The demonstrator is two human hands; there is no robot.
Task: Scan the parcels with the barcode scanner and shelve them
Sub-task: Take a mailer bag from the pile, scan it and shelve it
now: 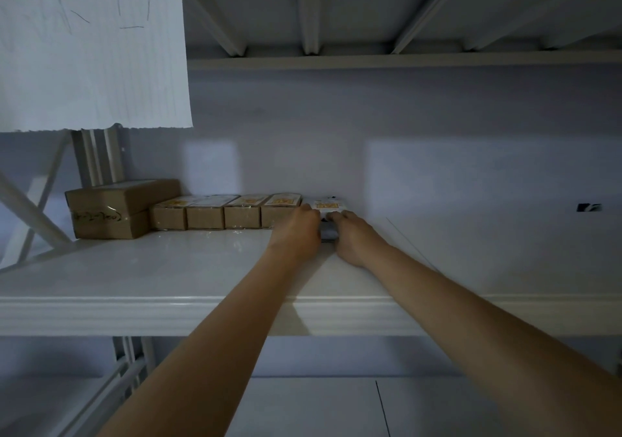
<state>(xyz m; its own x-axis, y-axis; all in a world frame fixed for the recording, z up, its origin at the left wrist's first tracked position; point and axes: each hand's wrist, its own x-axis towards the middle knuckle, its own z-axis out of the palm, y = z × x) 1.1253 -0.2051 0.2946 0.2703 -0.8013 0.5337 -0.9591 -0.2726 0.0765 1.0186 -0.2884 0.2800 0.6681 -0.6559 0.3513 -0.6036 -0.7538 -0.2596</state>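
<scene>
Both hands (298, 234) (351, 238) holding parcel (328, 206), white shelf (168, 268)

i can read almost nothing here. the hanging paper sheet (91, 46) at upper left carries faint pencil strokes, one like a box or the letter "d", not legible to me. the large brown box (114, 209) has dark handwriting on its taped front, too blurred to read. the small parcels (225, 212) bear yellow-marked white labels, print too small to tell.
</scene>
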